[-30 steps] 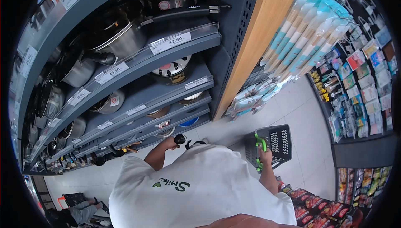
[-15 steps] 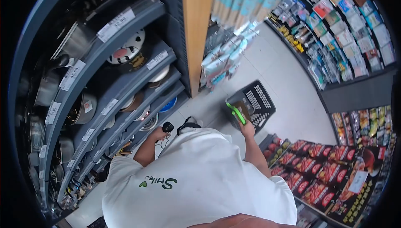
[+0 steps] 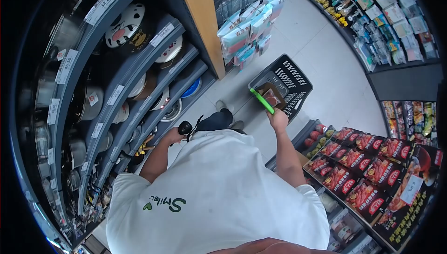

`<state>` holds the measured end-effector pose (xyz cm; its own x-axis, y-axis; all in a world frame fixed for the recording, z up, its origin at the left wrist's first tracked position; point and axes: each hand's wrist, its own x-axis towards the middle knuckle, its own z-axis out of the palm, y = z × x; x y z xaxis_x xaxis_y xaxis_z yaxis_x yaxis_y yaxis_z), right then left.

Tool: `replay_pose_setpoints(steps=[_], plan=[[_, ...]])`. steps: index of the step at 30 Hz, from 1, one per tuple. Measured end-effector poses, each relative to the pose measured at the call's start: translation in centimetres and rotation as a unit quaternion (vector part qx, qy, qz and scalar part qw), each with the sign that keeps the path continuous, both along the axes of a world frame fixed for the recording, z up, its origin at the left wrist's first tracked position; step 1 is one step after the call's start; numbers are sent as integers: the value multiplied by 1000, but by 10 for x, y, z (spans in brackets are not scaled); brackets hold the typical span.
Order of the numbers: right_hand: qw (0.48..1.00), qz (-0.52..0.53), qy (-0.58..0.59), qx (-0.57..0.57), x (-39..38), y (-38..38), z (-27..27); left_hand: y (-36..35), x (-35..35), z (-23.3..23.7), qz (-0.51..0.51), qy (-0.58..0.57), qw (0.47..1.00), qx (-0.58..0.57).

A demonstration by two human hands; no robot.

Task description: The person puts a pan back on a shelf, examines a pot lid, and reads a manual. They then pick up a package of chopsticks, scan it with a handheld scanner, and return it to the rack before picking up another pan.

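My right hand (image 3: 279, 121) is closed around the bright green handle (image 3: 262, 101) of a black plastic shopping basket (image 3: 303, 86). The basket hangs low over the floor, ahead of me on the right. Inside it lies a brown box (image 3: 274, 91) with something reddish showing; I cannot make out its kind. On the other side, my left hand (image 3: 172, 136) is wrapped round a black thing with a rounded head (image 3: 185, 127). A thin dark cord shows beside it. That hand is near the lower shelves of cookware, apart from them.
Curved grey shelves (image 3: 135, 84) with pots and price tags run along my left, ending at a wooden post (image 3: 198, 21). Bagged goods (image 3: 251, 26) hang beyond it. Red-and-black food boxes (image 3: 361, 170) fill a stand on my right. Pale floor tiles (image 3: 326, 67) stretch ahead.
The shelves and hanging bags have shifted in view as I move along. The basket has swung slightly forward, showing more of its inside, and my foot now shows. Both hands keep their hold.
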<state>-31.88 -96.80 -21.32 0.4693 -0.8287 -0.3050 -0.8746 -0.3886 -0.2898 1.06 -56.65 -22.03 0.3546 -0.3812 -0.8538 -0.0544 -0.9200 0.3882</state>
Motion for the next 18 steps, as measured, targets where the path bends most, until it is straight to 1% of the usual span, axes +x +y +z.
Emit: replay_pose_setpoints(steps=[1, 3, 5, 7, 8, 10, 11, 13, 14, 15, 16, 18], plan=[[1000, 6, -14, -8, -1, -1, 0, 8, -2, -2, 1, 4, 1000, 7], [1000, 5, -3, 0, -1, -3, 1, 24, -4, -3, 2, 9, 1000, 16], [1000, -3, 4, -2, 0, -6, 3, 25, -6, 10, 3, 13, 1000, 22], [1000, -3, 13, 2, -1, -11, 1, 25, -9, 26, 3, 0, 1000, 9], [1000, -2, 14, 3, -2, -14, -2, 27, -11, 26, 9, -2, 1000, 13], [1000, 9, 10, 8, -2, -17, -2, 28, -10, 27, -7, -14, 1000, -18], [1000, 17, 6, 6, -4, -19, -5, 20, -13, 39, 4, -7, 1000, -19], [999, 32, -11, 2, -7, -22, -14, 9, -19, 60, 1, -31, 999, -24], [999, 32, -11, -1, -5, -19, -6, 13, -18, 52, 10, -35, 999, -24], [999, 42, -14, 0, -3, -17, -1, 18, -19, 39, 13, -28, 999, -45], [999, 35, -13, 3, -2, -16, 3, 20, -21, 36, 16, -20, 997, -66], [1000, 23, -8, 14, 1, -13, 13, 27, -25, 31, 21, -30, 998, -53]])
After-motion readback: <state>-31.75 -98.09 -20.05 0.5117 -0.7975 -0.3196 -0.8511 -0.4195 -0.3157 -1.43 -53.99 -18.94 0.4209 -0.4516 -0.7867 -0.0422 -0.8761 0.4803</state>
